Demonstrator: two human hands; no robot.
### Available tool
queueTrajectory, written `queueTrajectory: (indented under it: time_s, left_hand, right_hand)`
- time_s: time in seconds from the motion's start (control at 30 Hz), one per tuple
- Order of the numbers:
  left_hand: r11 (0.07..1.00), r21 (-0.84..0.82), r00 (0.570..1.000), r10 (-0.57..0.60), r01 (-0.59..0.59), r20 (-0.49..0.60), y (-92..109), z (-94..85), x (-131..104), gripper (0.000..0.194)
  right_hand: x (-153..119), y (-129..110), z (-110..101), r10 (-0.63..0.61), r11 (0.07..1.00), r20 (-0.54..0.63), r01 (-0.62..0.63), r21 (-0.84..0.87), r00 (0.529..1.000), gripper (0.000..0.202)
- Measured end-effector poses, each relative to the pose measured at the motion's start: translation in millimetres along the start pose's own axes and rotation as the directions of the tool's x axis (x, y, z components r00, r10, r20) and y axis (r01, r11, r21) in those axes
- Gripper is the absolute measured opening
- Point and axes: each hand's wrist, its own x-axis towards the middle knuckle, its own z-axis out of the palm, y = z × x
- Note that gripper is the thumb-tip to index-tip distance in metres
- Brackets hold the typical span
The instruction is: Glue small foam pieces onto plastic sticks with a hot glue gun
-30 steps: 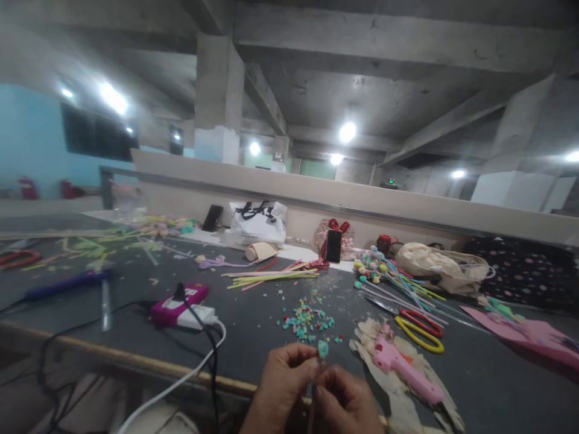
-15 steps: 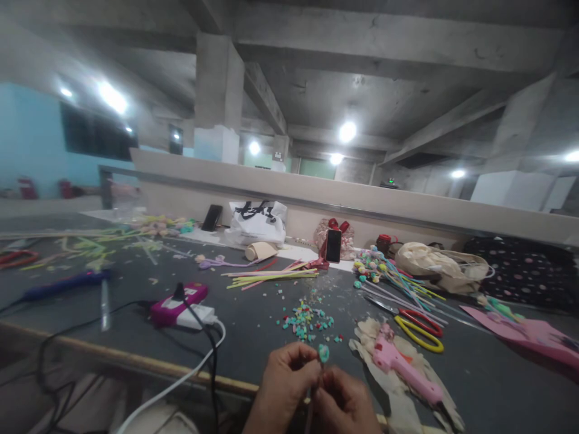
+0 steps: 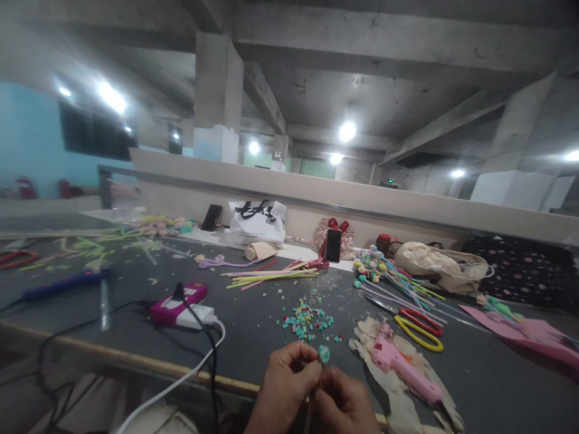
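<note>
Near the table's front edge, my left hand (image 3: 288, 381) and my right hand (image 3: 344, 399) meet, fingertips pinched close together. Between them rises a thin stem topped by a small teal flower-like piece (image 3: 324, 354); its lower part is partly hidden by the fingers. Just beyond lies a scatter of tiny teal, yellow and red bits (image 3: 304, 319). To the right of my hands a pink glue gun (image 3: 404, 369) rests on a crumpled beige sheet (image 3: 393, 402). Scissors (image 3: 418, 330) with red and yellow handles lie behind it.
A magenta power strip (image 3: 178, 304) with cables sits on the left of the table (image 3: 244, 337). Pastel strips (image 3: 271, 275) lie at the middle, bundled flower stems (image 3: 398, 280) at the right. Phones (image 3: 333, 245) and a white bag (image 3: 257, 224) stand at the back.
</note>
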Motion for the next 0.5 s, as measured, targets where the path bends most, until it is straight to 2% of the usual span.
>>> queueTrajectory:
  time_s: [0.13, 0.27, 0.37, 0.5]
  left_hand:
    - [0.998, 0.033, 0.998, -0.048, 0.047, 0.043, 1.5, 0.9, -3.1, 0.015]
    - [0.996, -0.036, 0.987, -0.077, 0.082, 0.143, 0.5, 0.1, -6.1, 0.025]
    - [0.99, -0.109, 0.977, -0.07, 0.093, 0.199, 1.3, -1.9, -5.6, 0.025]
    - [0.974, -0.19, 0.973, -0.078, 0.121, 0.219, 1.3, -4.3, -2.7, 0.027]
  right_hand:
    - [-0.4, -10.2, -1.8, 0.063, 0.968, -0.002, -0.061, 0.245, 0.998, 0.029]
    - [1.9, -7.3, -6.4, 0.198, 0.872, 0.069, -0.208, 0.444, 0.978, 0.03]
    - [3.7, 1.6, -8.5, 0.251, 0.825, 0.136, -0.285, 0.488, 0.958, 0.032]
    - [4.6, 5.9, -7.9, 0.242, 0.824, 0.194, -0.307, 0.476, 0.951, 0.034]
